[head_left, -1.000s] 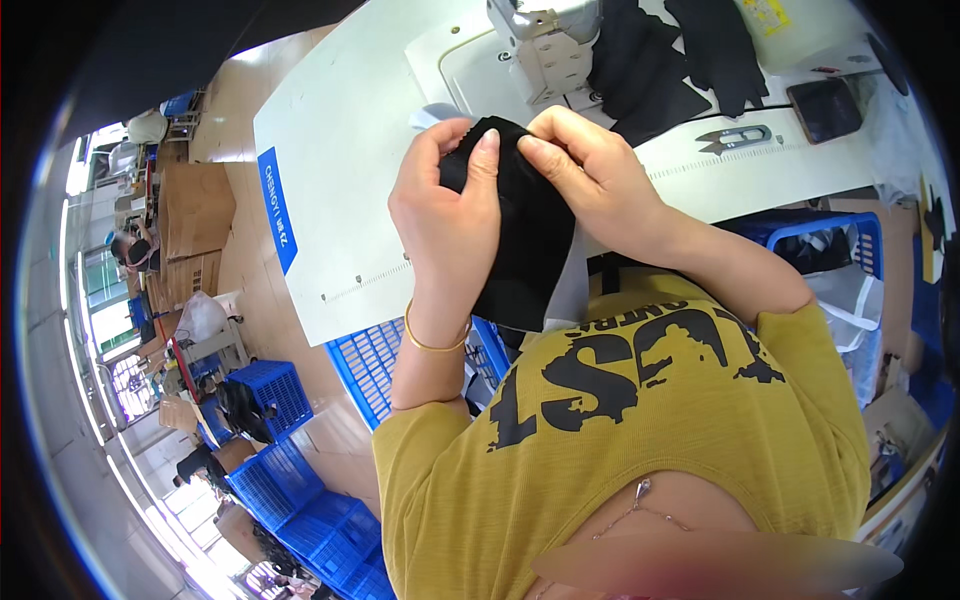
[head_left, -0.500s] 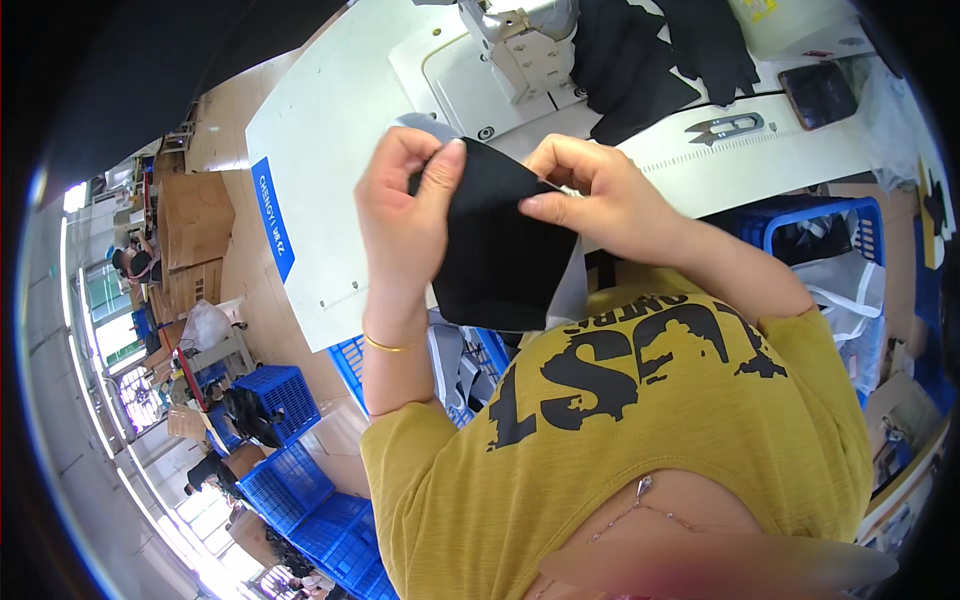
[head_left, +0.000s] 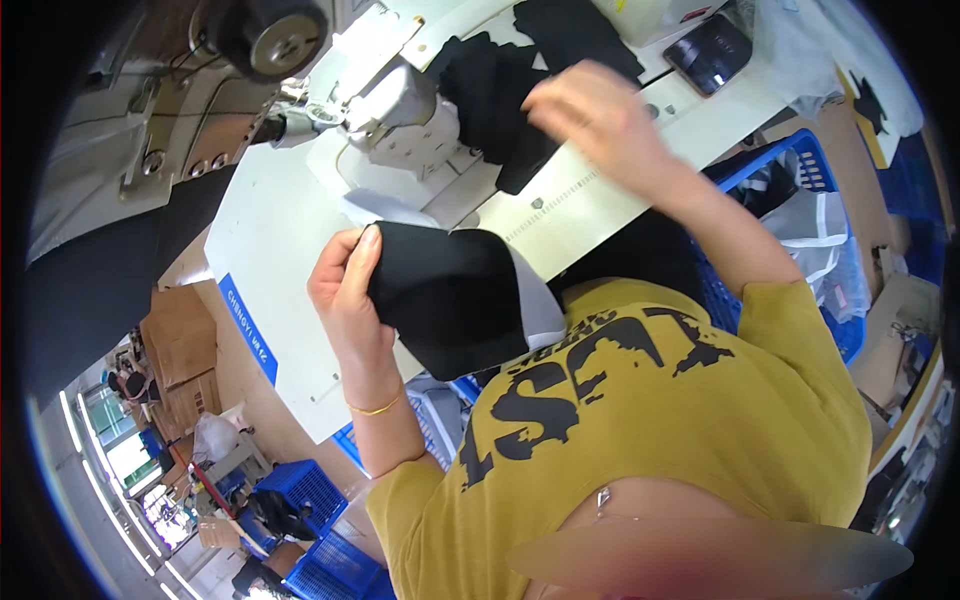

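Note:
My left hand (head_left: 345, 290) grips a folded piece of black fabric (head_left: 450, 300) by its left edge and holds it above the near edge of the white sewing table (head_left: 270, 250). A grey-white strip shows along the fabric's right side. My right hand (head_left: 590, 115) is blurred and stretched out over the table, at a pile of black fabric pieces (head_left: 500, 90) lying beside the white sewing machine (head_left: 400, 100). Whether its fingers hold a piece I cannot make out. I wear a yellow shirt with black print.
A dark phone (head_left: 708, 52) lies on the table at the far right. A blue plastic crate (head_left: 800, 220) with white bags stands to the right of the table. More blue crates (head_left: 300, 500) and cardboard boxes (head_left: 180, 350) sit on the floor at the left.
Both hands held the black piece together before. Now my right hand has let go and reached forward to the fabric pile, while my left hand keeps the piece, lower and nearer my body.

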Demonstrator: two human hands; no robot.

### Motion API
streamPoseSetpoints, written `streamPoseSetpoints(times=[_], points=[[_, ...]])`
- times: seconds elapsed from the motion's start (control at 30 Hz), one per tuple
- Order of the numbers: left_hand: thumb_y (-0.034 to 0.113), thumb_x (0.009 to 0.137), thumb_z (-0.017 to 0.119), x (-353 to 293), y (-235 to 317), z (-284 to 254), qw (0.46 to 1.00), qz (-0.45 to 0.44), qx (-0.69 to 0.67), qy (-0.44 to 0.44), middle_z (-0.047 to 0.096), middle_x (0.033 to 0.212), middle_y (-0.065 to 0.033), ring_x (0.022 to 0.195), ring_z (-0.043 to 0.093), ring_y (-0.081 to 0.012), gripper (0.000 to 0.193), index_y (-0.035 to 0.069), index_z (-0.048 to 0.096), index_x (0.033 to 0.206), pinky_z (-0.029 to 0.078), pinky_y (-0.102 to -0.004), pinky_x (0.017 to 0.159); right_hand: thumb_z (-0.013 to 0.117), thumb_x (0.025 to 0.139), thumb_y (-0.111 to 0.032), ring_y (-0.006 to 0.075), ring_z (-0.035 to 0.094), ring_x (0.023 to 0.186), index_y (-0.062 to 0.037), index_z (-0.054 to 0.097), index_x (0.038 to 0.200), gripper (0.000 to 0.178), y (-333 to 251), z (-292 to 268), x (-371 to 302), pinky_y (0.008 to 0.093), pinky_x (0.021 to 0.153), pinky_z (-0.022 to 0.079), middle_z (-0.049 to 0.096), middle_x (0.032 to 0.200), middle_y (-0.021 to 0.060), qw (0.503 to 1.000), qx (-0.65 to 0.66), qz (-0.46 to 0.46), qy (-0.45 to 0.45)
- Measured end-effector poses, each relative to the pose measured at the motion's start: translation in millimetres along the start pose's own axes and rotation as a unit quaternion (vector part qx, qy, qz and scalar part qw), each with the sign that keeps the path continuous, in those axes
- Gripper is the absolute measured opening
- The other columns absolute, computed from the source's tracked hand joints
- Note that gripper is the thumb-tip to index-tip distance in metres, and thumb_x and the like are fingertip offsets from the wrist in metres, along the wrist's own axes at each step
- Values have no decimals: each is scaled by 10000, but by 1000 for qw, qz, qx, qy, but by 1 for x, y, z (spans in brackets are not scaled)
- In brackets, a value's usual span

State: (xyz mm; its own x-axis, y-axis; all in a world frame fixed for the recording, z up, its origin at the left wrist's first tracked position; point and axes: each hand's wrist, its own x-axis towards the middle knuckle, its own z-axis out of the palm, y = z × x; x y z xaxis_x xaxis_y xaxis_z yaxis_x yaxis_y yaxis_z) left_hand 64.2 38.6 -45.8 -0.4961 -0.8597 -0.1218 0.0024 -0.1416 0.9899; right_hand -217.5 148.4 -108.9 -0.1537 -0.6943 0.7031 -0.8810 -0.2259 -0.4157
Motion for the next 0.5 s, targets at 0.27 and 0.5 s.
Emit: streamPoseSetpoints(times=[0.27, 0.5], points=[[42, 919, 646, 8, -4, 14, 999, 34, 14, 15, 603, 767, 26, 711, 498, -32, 80, -5, 672, 860, 388, -181, 673, 686, 843, -110, 340, 628, 954, -6, 588, 1102, 296, 87, -21, 21, 392, 838, 505, 626, 1029, 195, 971, -227, 69, -15], [36, 936, 623, 3, -4, 12, 998, 57, 33, 7, 625, 784, 4, 707, 537, -50, 90, -8, 665, 869, 420, -185, 671, 716, 788, -110, 356, 588, 998, -22, 589, 1003, 265, 83, -13, 29, 423, 878, 475, 589, 1034, 169, 960, -235, 150, -26]])
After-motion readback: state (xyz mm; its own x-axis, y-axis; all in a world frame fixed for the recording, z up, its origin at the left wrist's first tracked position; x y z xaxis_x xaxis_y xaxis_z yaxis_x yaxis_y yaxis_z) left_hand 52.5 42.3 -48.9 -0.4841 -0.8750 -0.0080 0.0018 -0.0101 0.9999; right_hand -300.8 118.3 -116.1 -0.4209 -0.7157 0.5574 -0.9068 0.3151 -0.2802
